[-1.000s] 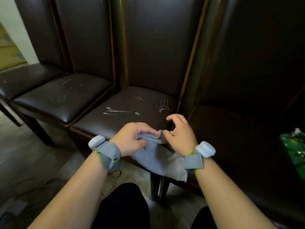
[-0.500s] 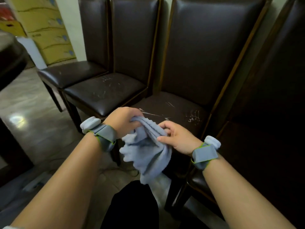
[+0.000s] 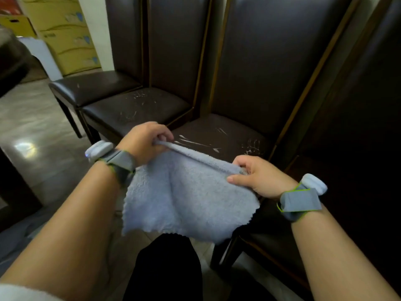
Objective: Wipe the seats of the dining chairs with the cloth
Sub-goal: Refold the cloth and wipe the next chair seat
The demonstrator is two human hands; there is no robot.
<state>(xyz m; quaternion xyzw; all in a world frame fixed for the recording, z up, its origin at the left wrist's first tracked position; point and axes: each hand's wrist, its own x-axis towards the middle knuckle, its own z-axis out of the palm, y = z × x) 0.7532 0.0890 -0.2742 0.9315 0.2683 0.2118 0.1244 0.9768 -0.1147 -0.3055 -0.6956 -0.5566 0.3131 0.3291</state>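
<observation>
yellow cardboard boxes (image 3: 65,33) stand far left by glossy floor tiles (image 3: 32,131), then the left hand (image 3: 144,142) and right hand (image 3: 259,175) each pinch the blue cloth (image 3: 186,198), stretched between their fingers above a scuffed dark leather chair seat (image 3: 230,137).

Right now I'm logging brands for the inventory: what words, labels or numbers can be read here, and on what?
None can be read.
Yellow boxes: blue marks and faint print, too blurred to read.
Wristbands: no lettering visible.
Cloth, held by left hand and right hand: no tag in sight.
</observation>
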